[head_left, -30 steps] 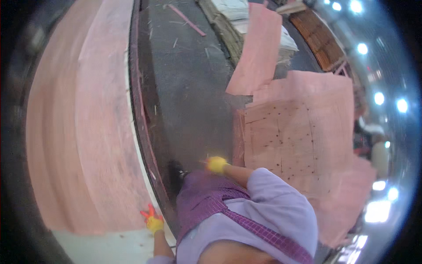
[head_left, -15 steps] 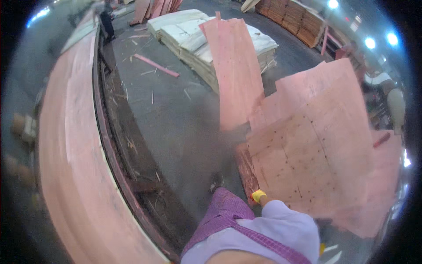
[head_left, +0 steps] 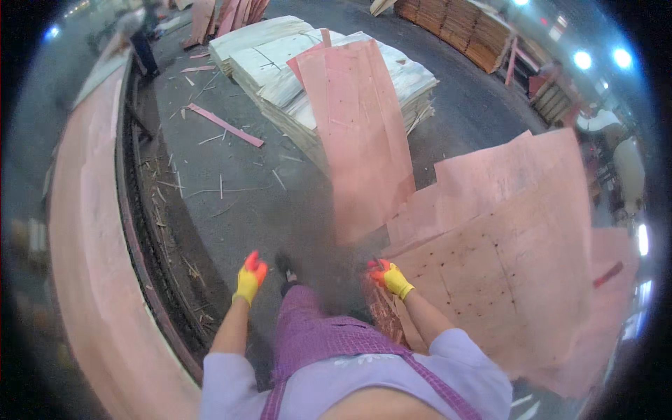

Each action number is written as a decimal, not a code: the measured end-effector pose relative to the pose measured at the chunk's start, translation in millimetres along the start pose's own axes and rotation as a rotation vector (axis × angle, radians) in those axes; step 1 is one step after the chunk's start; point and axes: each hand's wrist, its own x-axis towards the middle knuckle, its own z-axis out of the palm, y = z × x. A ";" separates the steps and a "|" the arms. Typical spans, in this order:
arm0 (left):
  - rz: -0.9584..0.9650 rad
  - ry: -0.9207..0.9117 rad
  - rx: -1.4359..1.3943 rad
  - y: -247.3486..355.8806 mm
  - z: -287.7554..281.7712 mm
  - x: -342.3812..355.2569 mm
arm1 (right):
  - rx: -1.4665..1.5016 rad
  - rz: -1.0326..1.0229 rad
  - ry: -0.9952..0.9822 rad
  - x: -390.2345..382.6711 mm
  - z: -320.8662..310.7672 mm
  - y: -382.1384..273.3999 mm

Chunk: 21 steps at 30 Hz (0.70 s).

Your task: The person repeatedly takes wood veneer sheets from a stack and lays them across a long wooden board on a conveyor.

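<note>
My left hand, in a yellow glove with orange-red fingers, is held out over the dark floor. Its fingers are loosely bent and apart, with nothing seen in them. My right hand, gloved the same way, is beside the near left edge of a pile of wide pinkish wood veneer sheets. Its fingers point left, partly bent and apart, and I see nothing held; whether it touches the pile is unclear. The top sheet has rows of small dark marks. A long pink veneer strip slants from this pile onto a stack of pale sheets.
A long bench bearing pinkish sheets runs along my left. Wood scraps and a pink strip litter the floor. Brown stacked sheets stand far right. Another person is at the bench's far end.
My left hand and forearm have come into view. My right hand has moved forward and left along the pile's edge. The whole view has shifted somewhat.
</note>
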 end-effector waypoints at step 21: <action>0.483 -0.024 -0.205 322.3 208.2 637.8 | -0.072 -0.513 0.365 443.2 -102.5 -416.4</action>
